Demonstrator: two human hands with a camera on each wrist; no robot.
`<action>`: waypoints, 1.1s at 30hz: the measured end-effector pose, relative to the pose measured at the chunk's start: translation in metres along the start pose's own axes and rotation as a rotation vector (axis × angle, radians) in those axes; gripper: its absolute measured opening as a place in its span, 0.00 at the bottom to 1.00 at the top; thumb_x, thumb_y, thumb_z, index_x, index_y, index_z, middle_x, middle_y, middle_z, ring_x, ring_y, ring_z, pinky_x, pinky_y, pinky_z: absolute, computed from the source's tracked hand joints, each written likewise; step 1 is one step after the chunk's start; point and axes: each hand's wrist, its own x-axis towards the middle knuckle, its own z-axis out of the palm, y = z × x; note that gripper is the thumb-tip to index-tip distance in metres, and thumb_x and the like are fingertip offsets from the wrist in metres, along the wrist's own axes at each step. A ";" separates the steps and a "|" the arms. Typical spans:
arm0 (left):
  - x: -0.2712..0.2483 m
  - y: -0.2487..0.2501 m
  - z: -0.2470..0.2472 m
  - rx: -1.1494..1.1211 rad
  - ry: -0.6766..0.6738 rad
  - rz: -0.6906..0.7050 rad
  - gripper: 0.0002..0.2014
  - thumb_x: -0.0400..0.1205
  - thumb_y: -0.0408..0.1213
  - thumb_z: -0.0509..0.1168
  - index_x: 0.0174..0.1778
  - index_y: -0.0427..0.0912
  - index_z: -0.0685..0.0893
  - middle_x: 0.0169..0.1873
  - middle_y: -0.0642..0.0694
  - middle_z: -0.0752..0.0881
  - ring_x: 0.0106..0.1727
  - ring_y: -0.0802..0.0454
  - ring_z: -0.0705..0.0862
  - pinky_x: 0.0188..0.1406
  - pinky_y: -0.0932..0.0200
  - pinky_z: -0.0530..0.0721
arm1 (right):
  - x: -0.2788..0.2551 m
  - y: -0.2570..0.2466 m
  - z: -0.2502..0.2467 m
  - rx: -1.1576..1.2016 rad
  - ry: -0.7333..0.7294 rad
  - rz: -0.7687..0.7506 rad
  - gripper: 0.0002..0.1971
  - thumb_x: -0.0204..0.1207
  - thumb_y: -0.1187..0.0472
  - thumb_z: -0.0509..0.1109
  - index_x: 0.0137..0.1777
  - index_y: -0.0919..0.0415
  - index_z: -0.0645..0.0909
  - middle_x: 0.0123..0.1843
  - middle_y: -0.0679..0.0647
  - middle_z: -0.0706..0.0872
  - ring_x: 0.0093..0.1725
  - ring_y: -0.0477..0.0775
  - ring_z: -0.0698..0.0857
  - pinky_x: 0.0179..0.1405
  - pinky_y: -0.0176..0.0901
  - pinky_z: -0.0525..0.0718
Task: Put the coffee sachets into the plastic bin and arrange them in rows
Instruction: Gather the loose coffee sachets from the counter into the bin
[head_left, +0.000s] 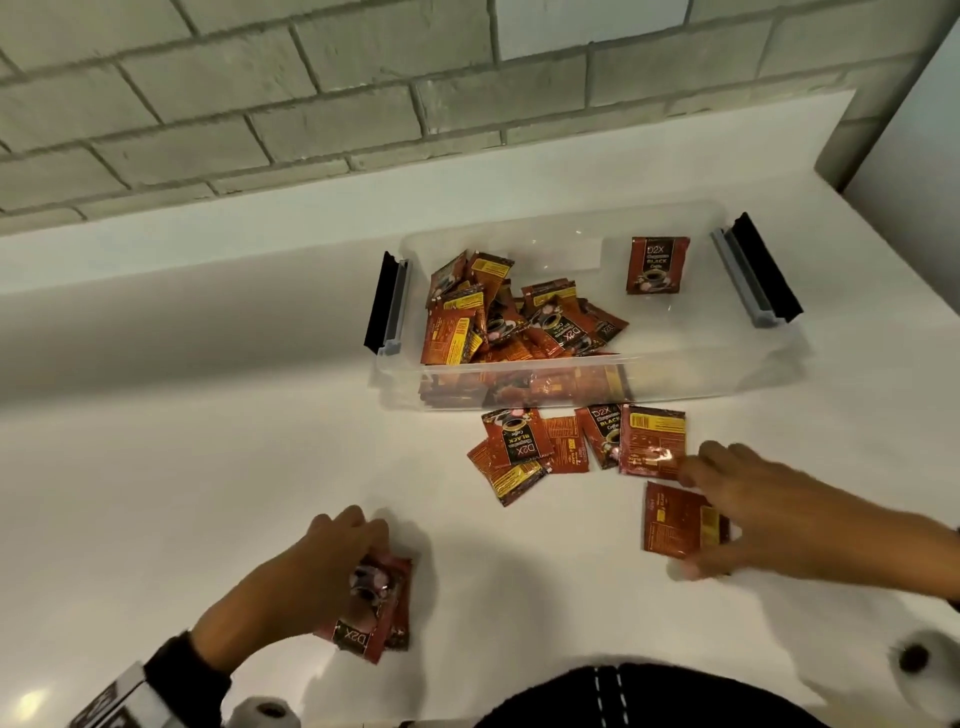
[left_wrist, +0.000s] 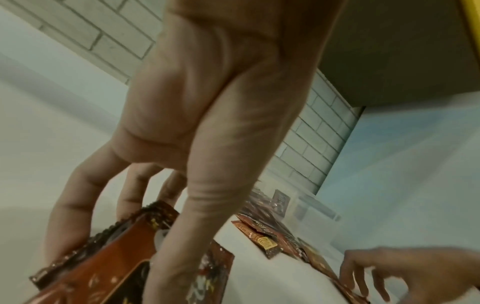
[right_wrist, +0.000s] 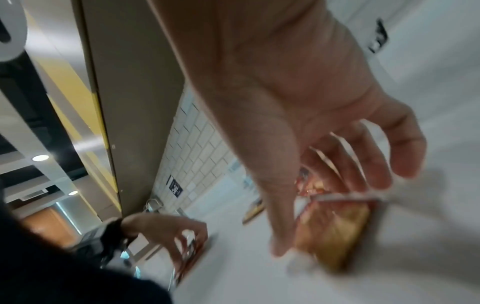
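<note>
On the white counter (head_left: 208, 441), at about 12 o'clock from the person, sits the clear plastic bin (head_left: 675, 364), its long axis running from 9 to 3 o'clock, with a black-and-grey latch (head_left: 387, 306) at the 9 o'clock end and another latch (head_left: 753, 273) at the 3 o'clock end. A jumbled heap of red sachets (head_left: 519, 317) fills the bin's 9 o'clock half; one reads "D2X" upside down. A lone sachet (head_left: 657, 265) stands upright near the 3 o'clock end, printed "D2X" and "BLACK Coffee". Just outside the bin's near wall lies a loose cluster of sachets (head_left: 566, 447), overlapping at mixed angles, some showing "D2X BLACK Coffee", others their yellow-labelled backs. At 7 o'clock the left hand (head_left: 322, 566) curls its fingers and thumb round a small stack of sachets (head_left: 374, 613) lying on the counter, "D2X" readable on the top one. At 4 o'clock the right hand (head_left: 769, 514) lies spread over a back-up sachet (head_left: 675, 525), thumb at its near edge and fingertips reaching the cluster; the blur leaves it unclear whether anything is pinched
</note>
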 end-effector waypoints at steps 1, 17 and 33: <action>0.000 -0.001 -0.002 -0.057 -0.018 -0.003 0.23 0.71 0.40 0.75 0.54 0.57 0.70 0.49 0.59 0.72 0.51 0.57 0.72 0.47 0.64 0.77 | 0.000 -0.003 0.007 -0.005 0.036 0.005 0.36 0.68 0.29 0.65 0.68 0.47 0.59 0.58 0.43 0.65 0.59 0.45 0.67 0.57 0.39 0.75; 0.051 0.064 -0.074 -0.388 0.077 0.193 0.12 0.78 0.49 0.68 0.57 0.55 0.80 0.50 0.59 0.81 0.51 0.60 0.81 0.40 0.76 0.78 | 0.035 0.006 -0.012 0.276 0.262 0.097 0.20 0.71 0.47 0.75 0.50 0.51 0.67 0.54 0.47 0.72 0.57 0.49 0.68 0.56 0.43 0.75; 0.099 0.064 -0.193 -0.392 0.199 0.274 0.20 0.81 0.47 0.64 0.68 0.50 0.71 0.60 0.52 0.83 0.59 0.56 0.82 0.56 0.60 0.81 | 0.020 -0.006 -0.077 0.664 0.047 -0.102 0.07 0.85 0.54 0.57 0.60 0.48 0.72 0.46 0.43 0.83 0.37 0.33 0.81 0.40 0.31 0.79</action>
